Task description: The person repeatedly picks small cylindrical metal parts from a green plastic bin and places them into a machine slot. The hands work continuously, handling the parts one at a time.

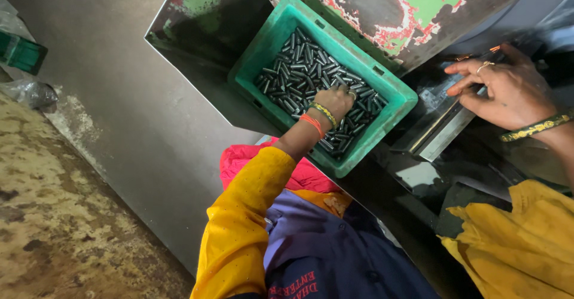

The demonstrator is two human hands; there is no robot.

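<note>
While the left hand (335,102) digs closed into the small dark metal pins (305,66) inside the green crate (391,93), the right hand (508,93) rests open beside the crate, and the pins look hard, heavy, slippery, best scooped in a bunch.
</note>
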